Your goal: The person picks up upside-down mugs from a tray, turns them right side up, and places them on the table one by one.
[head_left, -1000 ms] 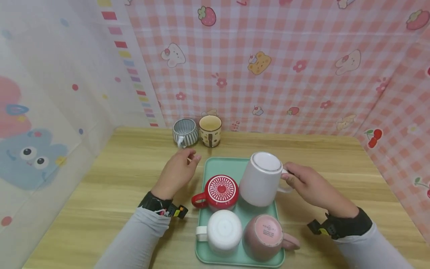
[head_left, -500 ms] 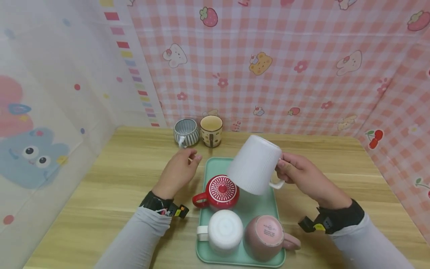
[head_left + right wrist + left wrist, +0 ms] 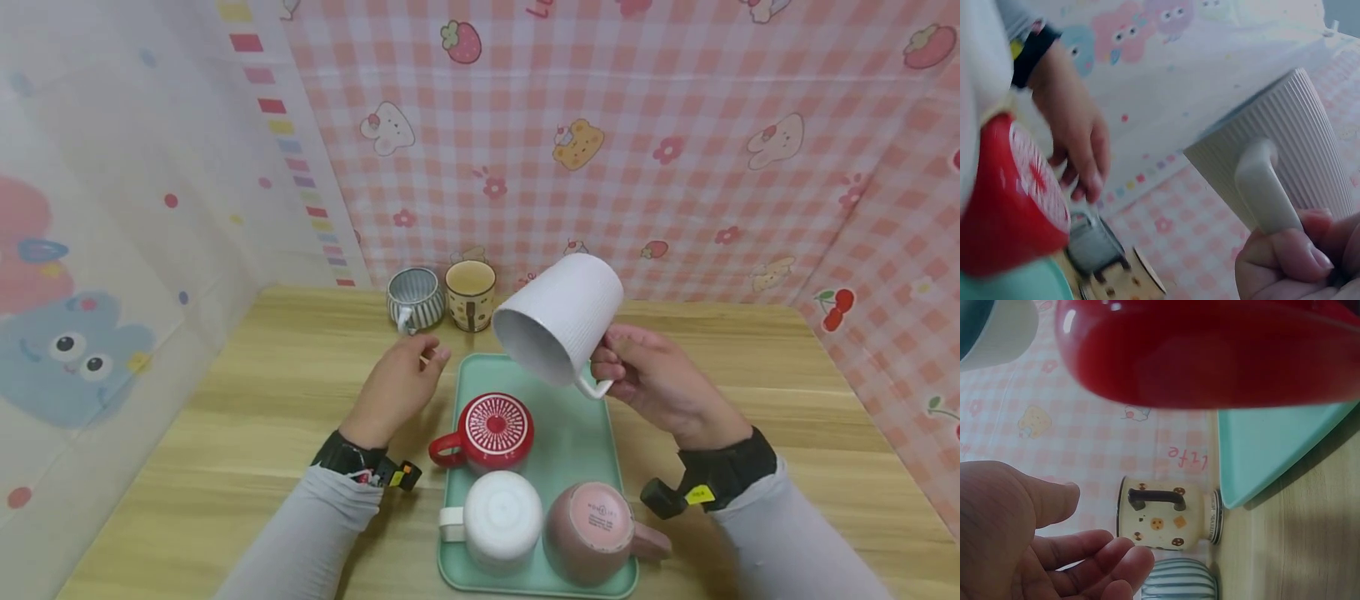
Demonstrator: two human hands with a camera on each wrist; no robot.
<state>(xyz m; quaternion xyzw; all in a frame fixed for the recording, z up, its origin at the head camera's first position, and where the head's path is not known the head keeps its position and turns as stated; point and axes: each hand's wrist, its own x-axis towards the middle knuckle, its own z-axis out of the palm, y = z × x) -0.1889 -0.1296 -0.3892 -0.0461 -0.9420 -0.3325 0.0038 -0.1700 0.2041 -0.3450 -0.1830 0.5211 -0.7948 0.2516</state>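
Note:
My right hand [image 3: 660, 375] grips the handle of a white ribbed mug [image 3: 566, 312], held in the air over the far end of the green tray [image 3: 577, 433]. The mug lies tilted, its mouth facing left and down toward me. In the right wrist view the thumb and fingers wrap the handle [image 3: 1263, 187]. My left hand [image 3: 397, 387] hovers left of the tray with relaxed, loosely bent fingers and nothing in them. Just beyond it stand a grey striped cup [image 3: 417, 302] and a cream patterned mug [image 3: 471, 298], both upright.
Upside down on the tray sit a red mug [image 3: 495, 433], a white mug [image 3: 502, 517] and a pink mug [image 3: 592, 533], whose handle sticks out past the tray's right edge. A checked cloth [image 3: 675, 200] hangs behind the wooden table [image 3: 720, 358].
My right hand has lifted the white ribbed mug up and away from the tray, turning it from upside down until its mouth shows. My left hand has stayed in place.

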